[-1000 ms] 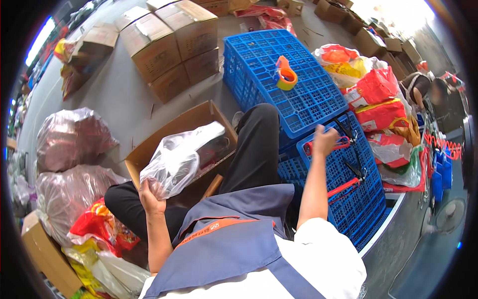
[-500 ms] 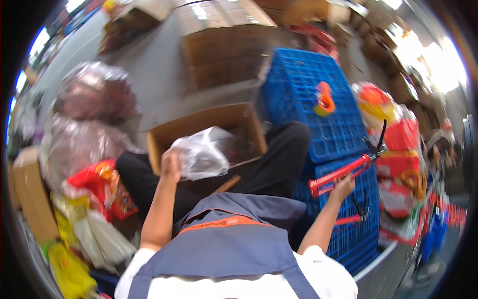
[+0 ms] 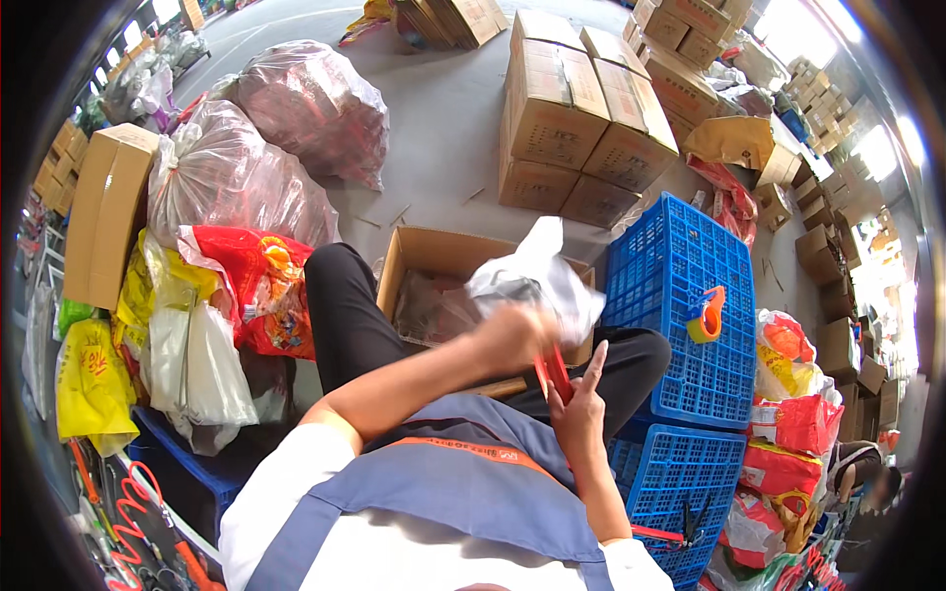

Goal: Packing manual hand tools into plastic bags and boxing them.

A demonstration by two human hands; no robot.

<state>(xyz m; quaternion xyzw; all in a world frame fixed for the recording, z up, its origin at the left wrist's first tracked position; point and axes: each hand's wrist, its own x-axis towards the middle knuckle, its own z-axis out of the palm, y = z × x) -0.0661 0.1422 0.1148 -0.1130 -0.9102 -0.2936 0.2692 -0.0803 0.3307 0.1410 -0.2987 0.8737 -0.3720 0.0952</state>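
Note:
A red caulking gun (image 3: 555,376) is in my right hand (image 3: 581,412), fingers closed round it with one finger pointing up. My left hand (image 3: 517,338), smeared by motion, has crossed to the right and grips a clear plastic bag (image 3: 532,276). The bag covers the gun's far part, so its black handle and trigger are hidden. Below the bag, an open cardboard box (image 3: 434,246) stands between my knees, with clear plastic wrapping (image 3: 434,310) inside.
Right of me, blue crates (image 3: 641,286) carry an orange tape dispenser (image 3: 706,315) and another red tool (image 3: 658,535). Stacked cartons (image 3: 557,108) stand ahead. Filled plastic sacks (image 3: 315,108) and yellow bags (image 3: 94,379) lie left. Another person (image 3: 862,478) is at the far right.
My left hand has swung right with the plastic bag. My right hand has brought the caulking gun inward from over the crates, and the two now meet. The view has shifted too.

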